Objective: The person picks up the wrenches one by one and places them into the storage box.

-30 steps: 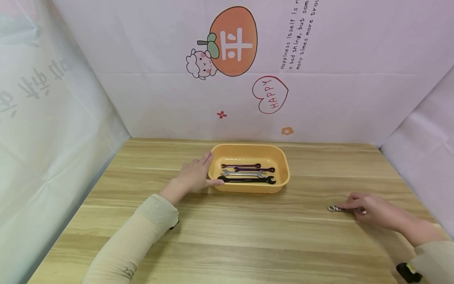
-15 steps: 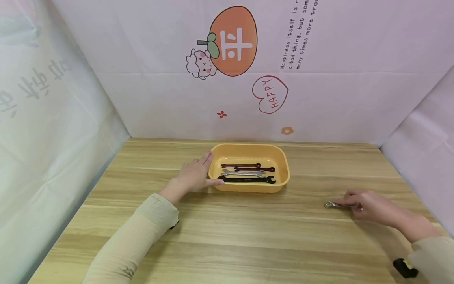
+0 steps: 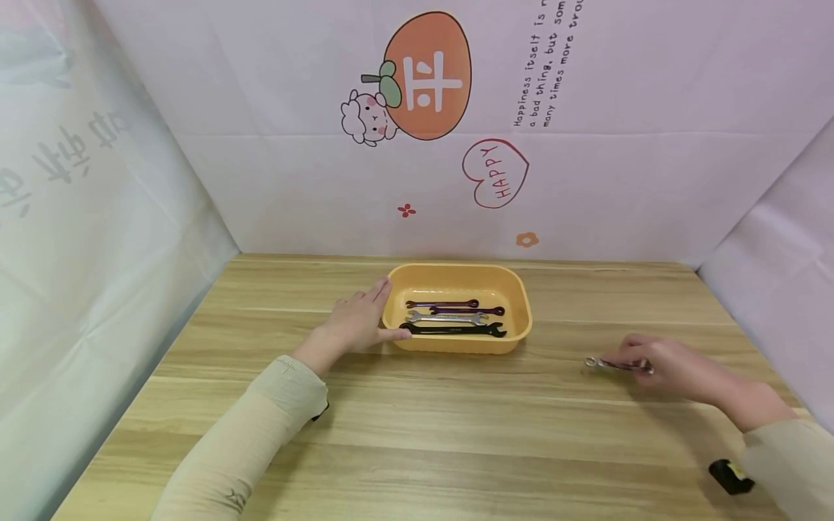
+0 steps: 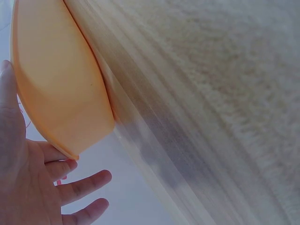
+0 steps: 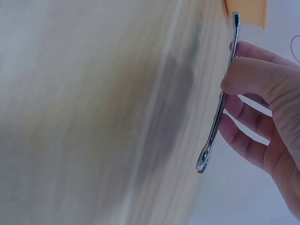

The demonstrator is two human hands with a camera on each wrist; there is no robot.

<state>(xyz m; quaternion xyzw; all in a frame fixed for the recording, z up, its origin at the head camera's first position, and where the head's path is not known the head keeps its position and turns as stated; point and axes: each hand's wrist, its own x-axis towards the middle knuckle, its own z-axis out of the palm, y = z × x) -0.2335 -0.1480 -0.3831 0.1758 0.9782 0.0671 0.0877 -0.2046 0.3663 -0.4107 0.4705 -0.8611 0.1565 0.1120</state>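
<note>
My right hand [image 3: 671, 369] pinches a shiny silver wrench [image 5: 216, 117] between thumb and fingers, above the tabletop to the right of a yellow plastic box [image 3: 449, 346]. A ring end of this wrench points toward the box in the head view. My left hand [image 3: 355, 322] rests on the box's left end, fingers fairly straight along the side and thumb across the front rim. Inside the box lie two purple wrenches [image 3: 443, 304], a silver open-ended wrench [image 3: 446, 318] and, nearest the front, a larger black wrench [image 3: 456, 331]. My thumb tip covers part of the black one's left end.
The wood-grain table [image 3: 417, 434] meets a printed cloth wall [image 3: 293, 188] just behind the box. More white cloth [image 3: 104, 289] hangs along the left and right sides. A small black device [image 3: 730, 476] sits at my right wrist.
My right hand has moved left and slightly away from me with the silver wrench, closer to the box. The left hand, the box and the wrenches in it have stayed put.
</note>
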